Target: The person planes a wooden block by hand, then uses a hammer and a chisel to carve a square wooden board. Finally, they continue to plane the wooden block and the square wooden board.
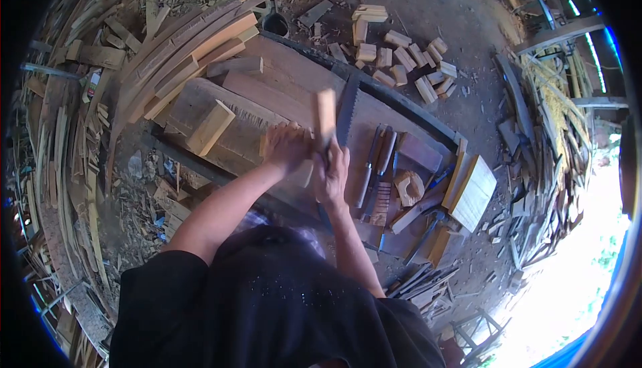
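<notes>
My right hand [332, 172] is closed around the lower end of a short wooden block [326, 112], which stands up from the fingers and is blurred. Just left of it, my left hand [287, 146] is curled with its knuckles up, low over the wooden workpieces on the bench. What its fingers hold, if anything, is hidden. Beside the right hand lies a saw blade [348, 108] with its teeth showing. A loose wood block [211, 128] rests on a thick plank [194, 104] left of my left hand.
On the bench's right side lie chisels [386, 152], a holed wooden piece [408, 188], a hammer-like tool [424, 235] and a pale board [474, 194]. Several cut blocks [404, 59] litter the floor beyond. Long curved planks [194, 40] are stacked at the left.
</notes>
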A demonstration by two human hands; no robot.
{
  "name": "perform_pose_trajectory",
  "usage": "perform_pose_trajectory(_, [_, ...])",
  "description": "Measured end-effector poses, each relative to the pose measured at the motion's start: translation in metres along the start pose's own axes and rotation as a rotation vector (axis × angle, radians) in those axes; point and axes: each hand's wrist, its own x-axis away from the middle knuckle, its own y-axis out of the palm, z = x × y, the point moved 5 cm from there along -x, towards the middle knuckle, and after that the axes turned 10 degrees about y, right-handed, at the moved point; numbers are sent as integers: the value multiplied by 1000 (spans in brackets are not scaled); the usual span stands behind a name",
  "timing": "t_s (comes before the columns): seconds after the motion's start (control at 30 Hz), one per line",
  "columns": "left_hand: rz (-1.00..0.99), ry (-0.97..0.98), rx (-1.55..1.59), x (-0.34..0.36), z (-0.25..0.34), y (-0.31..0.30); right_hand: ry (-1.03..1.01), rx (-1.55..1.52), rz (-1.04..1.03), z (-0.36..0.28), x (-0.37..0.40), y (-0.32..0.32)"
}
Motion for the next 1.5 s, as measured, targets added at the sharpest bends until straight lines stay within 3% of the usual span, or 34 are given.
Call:
perform_pose_trajectory(0.03, [-11, -11, 3, 1, -1, 2, 187, -165, -32, 20, 15, 2])
perform_pose_trajectory(0.13, [18, -25, 11, -1, 3, -2, 392, -106, -184, 102, 69, 20])
perform_pose_trajectory(0.27, [27, 16, -37, 0, 4, -5, 262, -331, 30, 44, 20, 1])
perform_pose_trajectory(0.4, [-77, -13, -19, -4, 8, -12, 222, -199, -204, 7, -45, 4])
perform_pose_trajectory(0.53, [24, 6, -65, -2, 5, -6, 232, -297, -103, 53, 6, 15])
perform_pose_trajectory(0.6, [53, 12, -36, 0, 5, -2, 444, -241, -225, 63, 42, 11])
perform_pose_trajectory(0.73, [91, -10, -38, 2, 5, -5, 392, -66, -260, 65, 60, -14])
perform_pose_trajectory(0.83, [41, 19, 45, 15, 12, -11, 464, -53, -196, 73, 63, -33])
perform_pose_trajectory(0.9, [218, 182, -110, 26, 25, -27, 463, -55, -74, 82, 70, -44])
perform_pose_trajectory(0.93, [212, 197, -111, 28, 27, -30, 503, -39, -74, 86, 75, -48])
perform_pose_trajectory(1.0, [-41, 126, -45, 29, 26, -23, 600, -136, -95, 93, 85, -52])
perform_pose_trajectory(1.03, [-45, 135, -48, 27, 26, -26, 604, -142, -87, 92, 90, -56])
perform_pose_trajectory(1.1, [-246, 162, 111, 23, 26, -20, 717, -287, -138, 90, 103, -61])
perform_pose_trajectory(1.23, [-248, 351, 192, 37, 37, 4, 621, -230, -105, 105, 123, -62])
perform_pose_trajectory(1.5, [-162, 334, 82, 30, 38, 3, 618, -352, -97, 89, 114, -53])
